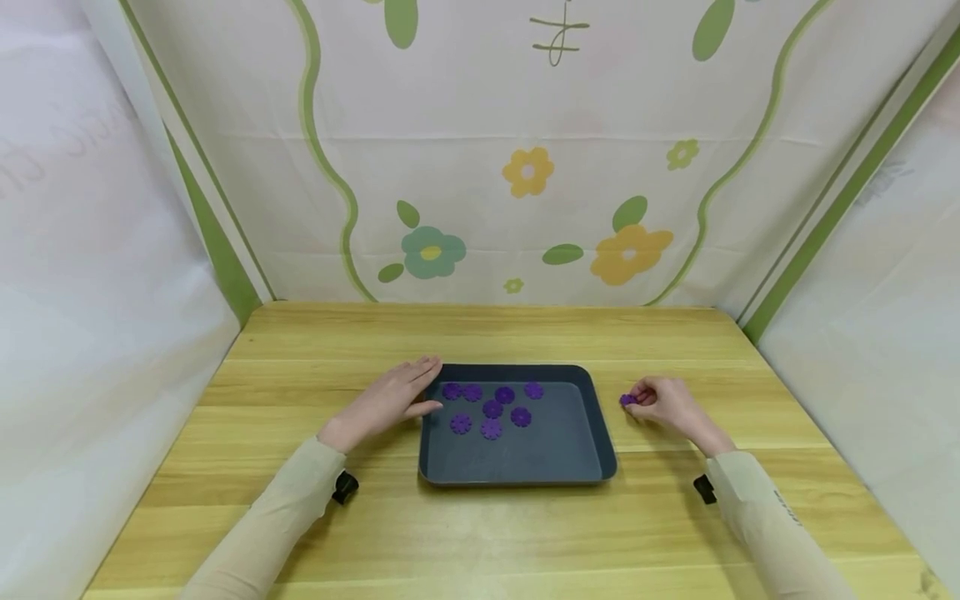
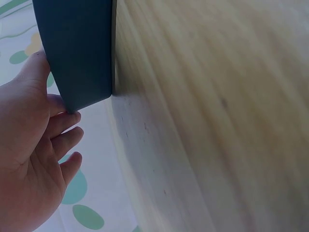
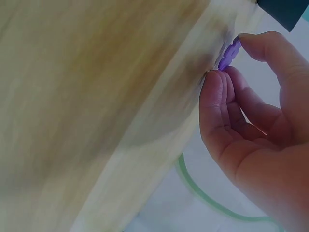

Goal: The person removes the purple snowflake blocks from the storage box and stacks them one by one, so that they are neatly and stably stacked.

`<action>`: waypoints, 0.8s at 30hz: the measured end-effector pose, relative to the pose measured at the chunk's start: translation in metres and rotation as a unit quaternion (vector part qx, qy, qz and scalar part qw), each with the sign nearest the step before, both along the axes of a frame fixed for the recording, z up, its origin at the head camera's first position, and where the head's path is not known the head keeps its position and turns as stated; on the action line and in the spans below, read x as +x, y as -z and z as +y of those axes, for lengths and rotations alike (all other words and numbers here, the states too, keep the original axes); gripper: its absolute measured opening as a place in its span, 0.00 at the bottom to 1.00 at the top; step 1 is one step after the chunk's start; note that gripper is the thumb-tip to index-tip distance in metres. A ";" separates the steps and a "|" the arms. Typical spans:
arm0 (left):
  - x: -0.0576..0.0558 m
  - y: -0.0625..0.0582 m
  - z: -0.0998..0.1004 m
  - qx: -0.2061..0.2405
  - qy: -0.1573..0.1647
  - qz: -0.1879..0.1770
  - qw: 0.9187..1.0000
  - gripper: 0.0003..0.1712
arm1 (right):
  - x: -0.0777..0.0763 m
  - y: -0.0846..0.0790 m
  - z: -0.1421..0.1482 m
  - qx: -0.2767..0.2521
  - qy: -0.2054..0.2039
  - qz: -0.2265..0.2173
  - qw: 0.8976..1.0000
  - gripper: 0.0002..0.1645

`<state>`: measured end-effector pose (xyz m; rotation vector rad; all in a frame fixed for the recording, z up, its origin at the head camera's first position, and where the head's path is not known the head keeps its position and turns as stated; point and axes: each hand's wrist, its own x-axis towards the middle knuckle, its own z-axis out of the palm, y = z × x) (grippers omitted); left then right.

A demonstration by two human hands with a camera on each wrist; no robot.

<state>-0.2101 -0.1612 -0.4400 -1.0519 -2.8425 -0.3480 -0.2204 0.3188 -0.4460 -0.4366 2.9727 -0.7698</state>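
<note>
A dark grey rectangular tray (image 1: pixel 517 467) lies on the wooden table. Several flat purple flower-shaped discs (image 1: pixel 491 428) are spread over its back left part. At the tray's back left corner rests my left hand (image 1: pixel 390 398), fingers extended along the rim and thumb over the left edge. The left wrist view has the hand (image 2: pixel 34 140) touching the tray's outer wall (image 2: pixel 77 48). To the right of the tray, my right hand (image 1: pixel 670 404) pinches one purple flower-shaped disc (image 1: pixel 627 400) between thumb and fingers. In the right wrist view this disc (image 3: pixel 230 54) is edge-on, close over the table.
The light wooden table (image 1: pixel 480 542) reaches back to a white fabric wall (image 1: pixel 465 108) printed with flowers and leaves. White fabric sides (image 1: pixel 97 275) stand at left and right. A dark band (image 1: pixel 344 487) shows under the left sleeve.
</note>
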 end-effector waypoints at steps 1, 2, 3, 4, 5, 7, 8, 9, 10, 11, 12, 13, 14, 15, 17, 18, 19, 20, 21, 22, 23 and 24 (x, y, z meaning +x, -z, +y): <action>0.000 0.000 0.000 0.002 0.002 0.003 1.000 0.40 | 0.000 0.001 0.001 -0.001 0.001 -0.001 1.000 0.12; 0.000 0.000 0.000 0.005 0.004 0.004 1.000 0.40 | 0.000 0.001 0.001 -0.002 0.001 -0.003 1.000 0.12; 0.000 0.000 0.000 0.007 0.005 0.003 1.000 0.40 | 0.000 0.002 0.002 -0.002 0.002 -0.004 1.000 0.12; 0.000 0.001 0.000 0.009 0.006 0.005 1.000 0.40 | -0.001 0.003 0.002 -0.003 0.004 -0.005 1.000 0.12; 0.000 0.001 0.000 0.010 0.007 0.005 1.000 0.40 | -0.001 0.003 0.002 -0.004 0.003 -0.005 1.000 0.12; 0.000 0.001 0.000 0.010 0.008 0.005 1.000 0.40 | -0.002 0.004 0.002 -0.005 0.003 -0.005 1.000 0.12; -0.001 0.001 0.000 0.010 0.008 0.003 1.000 0.40 | -0.002 0.004 0.003 -0.004 0.004 -0.005 1.000 0.12; -0.001 0.002 0.000 0.009 0.008 0.003 1.000 0.40 | -0.002 0.004 0.003 -0.002 0.004 -0.005 1.000 0.12; -0.001 0.002 0.000 0.008 0.008 0.003 1.000 0.40 | -0.003 0.004 0.003 0.000 0.003 -0.005 1.000 0.11; -0.001 0.001 0.000 0.008 0.007 0.002 1.000 0.40 | -0.003 0.004 0.003 0.003 0.003 -0.005 1.000 0.11; -0.002 0.002 0.000 0.008 0.007 0.001 1.000 0.40 | -0.003 0.005 0.003 0.007 0.004 -0.006 1.000 0.11; -0.002 0.002 0.000 0.008 0.006 -0.002 1.000 0.41 | -0.003 0.005 0.003 0.010 0.003 -0.005 1.000 0.11; -0.002 0.002 0.000 0.007 0.005 -0.002 1.000 0.41 | -0.004 0.005 0.003 0.013 0.002 -0.006 1.000 0.11; -0.002 0.002 0.000 0.004 0.006 0.001 1.000 0.41 | -0.004 0.005 0.003 0.016 0.002 -0.006 1.000 0.10; -0.002 0.002 0.000 0.003 0.004 0.001 1.000 0.41 | -0.004 0.005 0.002 0.019 0.001 -0.007 1.000 0.10; -0.002 0.002 0.000 0.004 0.005 0.001 1.000 0.41 | -0.004 0.005 0.002 0.020 0.000 -0.007 1.000 0.10; -0.002 0.002 0.000 0.004 0.005 0.002 1.000 0.41 | -0.004 0.005 0.002 0.020 0.000 -0.008 1.000 0.10; -0.002 0.002 0.000 0.004 0.006 0.004 1.000 0.41 | -0.003 0.005 0.001 0.020 0.000 -0.009 1.000 0.10; -0.003 0.002 0.000 0.004 0.006 0.005 1.000 0.41 | -0.003 0.005 0.001 0.018 0.001 -0.009 1.000 0.11; -0.002 0.002 0.000 0.006 0.006 0.004 1.000 0.41 | -0.003 0.005 0.001 0.014 0.001 -0.009 1.000 0.11; -0.002 0.003 0.000 0.005 0.007 0.009 1.000 0.41 | -0.002 0.005 0.002 0.011 0.001 -0.009 1.000 0.12; -0.002 0.003 0.000 0.005 0.008 0.010 1.000 0.40 | -0.002 0.005 0.002 0.008 0.002 -0.008 1.000 0.12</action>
